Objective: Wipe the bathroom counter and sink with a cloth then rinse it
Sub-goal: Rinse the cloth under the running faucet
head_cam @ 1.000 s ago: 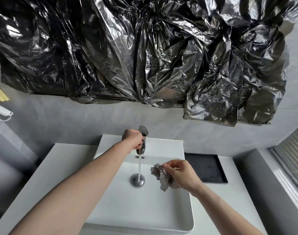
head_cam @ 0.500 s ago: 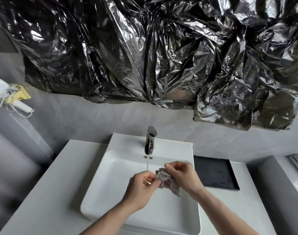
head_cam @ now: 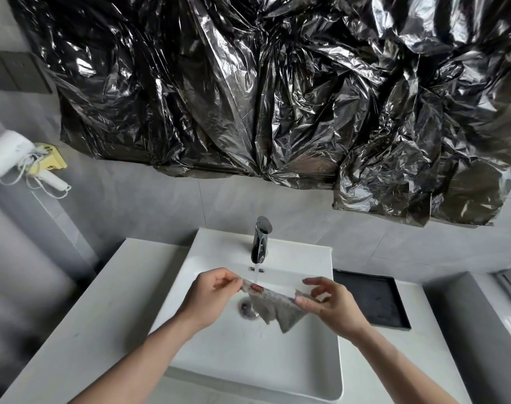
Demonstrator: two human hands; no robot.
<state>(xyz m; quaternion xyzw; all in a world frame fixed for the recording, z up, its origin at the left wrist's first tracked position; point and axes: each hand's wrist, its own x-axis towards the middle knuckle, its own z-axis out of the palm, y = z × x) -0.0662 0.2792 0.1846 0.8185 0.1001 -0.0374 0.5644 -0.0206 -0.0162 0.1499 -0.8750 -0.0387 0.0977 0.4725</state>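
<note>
White sink [head_cam: 190, 339], cloth [head_cam: 273, 306] stretched left-right under faucet [head_cam: 260, 243], pinched by left hand [head_cam: 210, 298], right hand [head_cam: 332, 309]

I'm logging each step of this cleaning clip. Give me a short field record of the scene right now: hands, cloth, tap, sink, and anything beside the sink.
left hand: pinches the cloth's left end
right hand: pinches the cloth's right end
cloth: grey, stretched between both hands over the sink, a corner hanging down
tap: running, the stream lands on the cloth near the left hand
sink: white, drain partly hidden by the cloth
tray: black, on the counter right of the sink
counter: white
</note>
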